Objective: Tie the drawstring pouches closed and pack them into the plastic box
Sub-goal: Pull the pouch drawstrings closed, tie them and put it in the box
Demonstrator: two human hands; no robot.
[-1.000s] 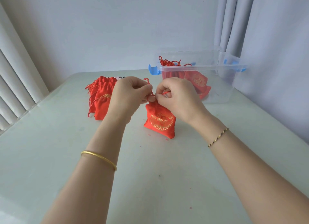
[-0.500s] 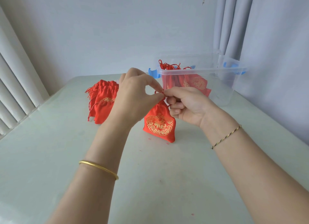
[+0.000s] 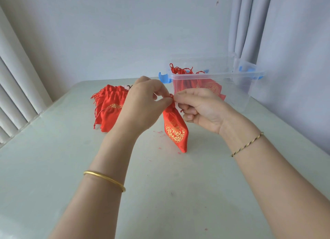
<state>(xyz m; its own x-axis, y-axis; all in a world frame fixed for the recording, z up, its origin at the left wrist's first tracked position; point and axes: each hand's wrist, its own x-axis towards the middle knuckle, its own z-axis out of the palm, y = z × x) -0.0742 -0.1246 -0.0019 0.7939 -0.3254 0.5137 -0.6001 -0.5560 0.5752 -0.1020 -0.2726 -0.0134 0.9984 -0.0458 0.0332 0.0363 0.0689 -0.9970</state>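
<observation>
A red drawstring pouch (image 3: 175, 129) with gold embroidery stands tilted on the table, its bottom corner touching the surface. My left hand (image 3: 142, 106) pinches the red drawstring at the pouch's gathered neck from the left. My right hand (image 3: 200, 108) pinches the cord at the same spot from the right, its other fingers curled. A clear plastic box (image 3: 237, 90) with blue latches stands behind my right hand and holds several tied red pouches (image 3: 213, 88). A heap of red pouches (image 3: 109, 108) lies behind my left hand, partly hidden by it.
The pale table (image 3: 160, 194) runs to a wall at the back. Grey curtains (image 3: 285, 42) hang at the right and vertical blinds (image 3: 16, 96) at the left. Small red thread scraps (image 3: 159, 132) lie beside the pouch.
Both hands have lifted the pouch's neck and the pouch has tipped onto its lower right corner. The fingers have shifted on the cord at the neck.
</observation>
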